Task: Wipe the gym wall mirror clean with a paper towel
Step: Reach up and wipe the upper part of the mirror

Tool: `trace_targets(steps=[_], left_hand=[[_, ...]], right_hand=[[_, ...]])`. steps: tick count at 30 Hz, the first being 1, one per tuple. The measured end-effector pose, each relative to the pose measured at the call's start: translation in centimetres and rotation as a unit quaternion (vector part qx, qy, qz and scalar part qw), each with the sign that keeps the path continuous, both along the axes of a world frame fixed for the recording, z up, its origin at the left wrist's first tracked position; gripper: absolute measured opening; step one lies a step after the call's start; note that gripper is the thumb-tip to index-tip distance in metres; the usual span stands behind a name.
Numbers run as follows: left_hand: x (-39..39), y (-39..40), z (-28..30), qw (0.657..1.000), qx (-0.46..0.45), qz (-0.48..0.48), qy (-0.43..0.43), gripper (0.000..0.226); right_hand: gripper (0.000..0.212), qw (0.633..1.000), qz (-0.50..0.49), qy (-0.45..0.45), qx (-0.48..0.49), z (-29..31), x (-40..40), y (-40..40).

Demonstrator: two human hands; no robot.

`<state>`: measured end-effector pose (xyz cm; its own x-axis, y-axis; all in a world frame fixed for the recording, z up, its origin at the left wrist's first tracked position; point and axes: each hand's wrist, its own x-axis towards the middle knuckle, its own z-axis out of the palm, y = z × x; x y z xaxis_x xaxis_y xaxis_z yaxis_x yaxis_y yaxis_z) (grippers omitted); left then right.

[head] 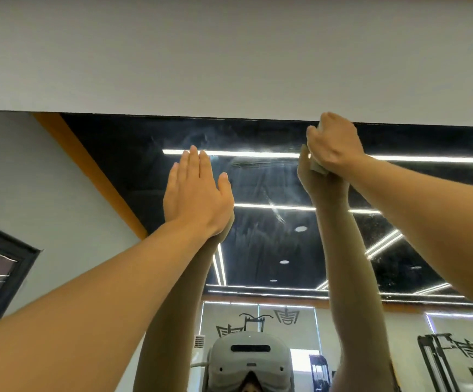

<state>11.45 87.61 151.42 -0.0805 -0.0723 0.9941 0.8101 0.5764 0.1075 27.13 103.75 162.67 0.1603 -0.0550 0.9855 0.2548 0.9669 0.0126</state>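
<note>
The wall mirror (272,244) fills the lower half of the view, and its top edge meets a white wall. Hazy streaks and smears show on the glass between my hands. My right hand (334,145) is pressed against the mirror right at its top edge, shut on a wadded white paper towel (318,167) that peeks out below the palm. My left hand (197,193) lies flat on the glass further left and lower, fingers together and straight, holding nothing. Both arms are mirrored in the glass.
The white wall (229,58) runs above the mirror. An orange strip (88,171) and a grey side wall with a dark-framed panel (0,267) lie to the left. Reflected in the glass are ceiling light strips, gym machines (438,363) and the head-worn camera (249,360).
</note>
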Motion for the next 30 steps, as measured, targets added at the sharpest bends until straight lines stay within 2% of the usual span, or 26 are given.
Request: trace_targets(steps=[4,9,11,12,14,17,20,23,27,28,30], left_hand=[[-0.1,-0.1,0.0,1.000,-0.005,0.001,0.006,0.062],[0.1,-0.2,0.0,1.000,-0.006,0.006,-0.001,0.062],[0.1,-0.2,0.0,1.000,-0.006,0.005,-0.003,0.062],[0.0,-0.3,0.0,1.000,-0.005,0.002,0.001,0.062],[-0.2,-0.3,0.0,1.000,-0.005,-0.007,0.010,0.062],[-0.4,-0.4,-0.1,1.000,-0.002,-0.018,0.021,0.061],[0.1,-0.4,-0.3,0.997,-0.016,-0.026,0.069,0.068],[0.5,-0.4,-0.6,0.991,-0.078,-0.029,0.106,0.077],[1.1,0.0,-0.8,0.993,-0.080,-0.020,0.082,0.073],[1.5,0.3,-0.9,0.994,-0.073,-0.019,0.075,0.068],[2.5,1.1,-1.3,0.996,-0.061,-0.023,0.060,0.060]], right_hand=[[0.024,0.997,-0.041,-0.047,0.051,0.4,-2.7,-4.0],[0.009,0.976,0.056,-0.152,0.148,0.1,-6.8,-8.5],[0.013,0.966,0.046,-0.168,0.192,-0.5,-7.0,-8.2],[0.022,0.965,0.024,-0.169,0.201,-0.6,-6.7,-7.7],[0.037,0.969,-0.013,-0.157,0.188,-0.5,-5.5,-6.4],[0.022,0.977,-0.043,-0.143,0.155,0.2,-2.7,-3.4],[0.037,0.990,-0.049,-0.113,0.074,-0.1,1.6,0.7],[0.036,0.996,-0.051,-0.073,0.006,-1.0,6.2,5.2],[0.014,0.998,-0.040,-0.012,-0.045,-2.5,9.3,9.3],[0.015,0.998,-0.022,0.007,-0.055,-2.7,9.3,9.4],[0.030,0.995,0.030,0.044,-0.082,-2.8,8.6,9.1]])
